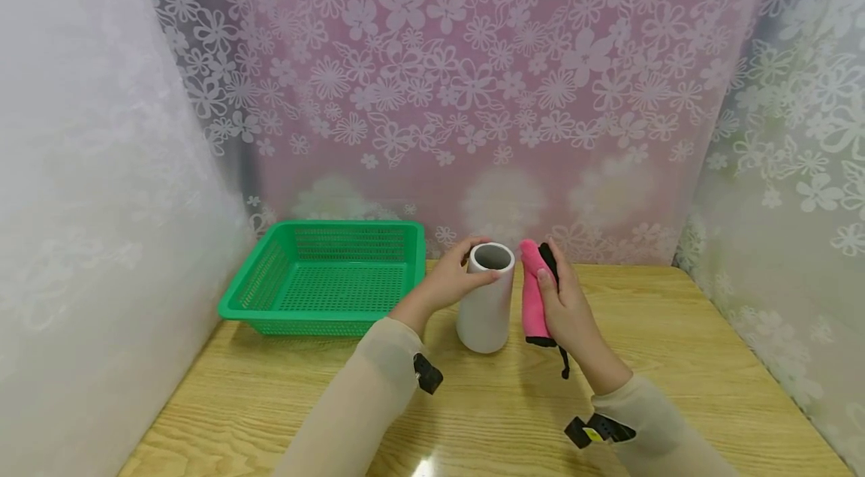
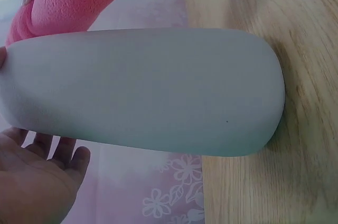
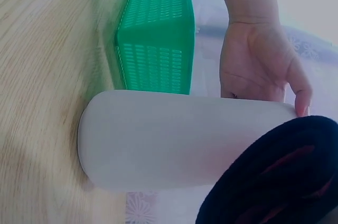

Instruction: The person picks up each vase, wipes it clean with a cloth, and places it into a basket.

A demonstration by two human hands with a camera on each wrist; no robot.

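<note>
A tall white cylindrical vase [image 1: 483, 321] with an open round top stands upright on the wooden table. My left hand [image 1: 451, 280] grips it near the top, thumb at the rim and the fingers on the far side. Just right of the vase, my right hand [image 1: 573, 312] holds a rolled pink fleecy cloth [image 1: 534, 308] with black edging, a dark cord hanging below it. The right wrist view shows the roll's dark layered end [image 3: 280, 176] close beside the vase. In the left wrist view, pink fleece [image 2: 68, 2] appears beyond the vase's side.
A green perforated plastic basket [image 1: 228, 309] sits on the table [image 1: 649, 342] to the left of the vase. Floral curtains [image 1: 432, 86] hang behind the table and along both sides. Wrist cameras [image 1: 427, 374] are strapped over both sleeves.
</note>
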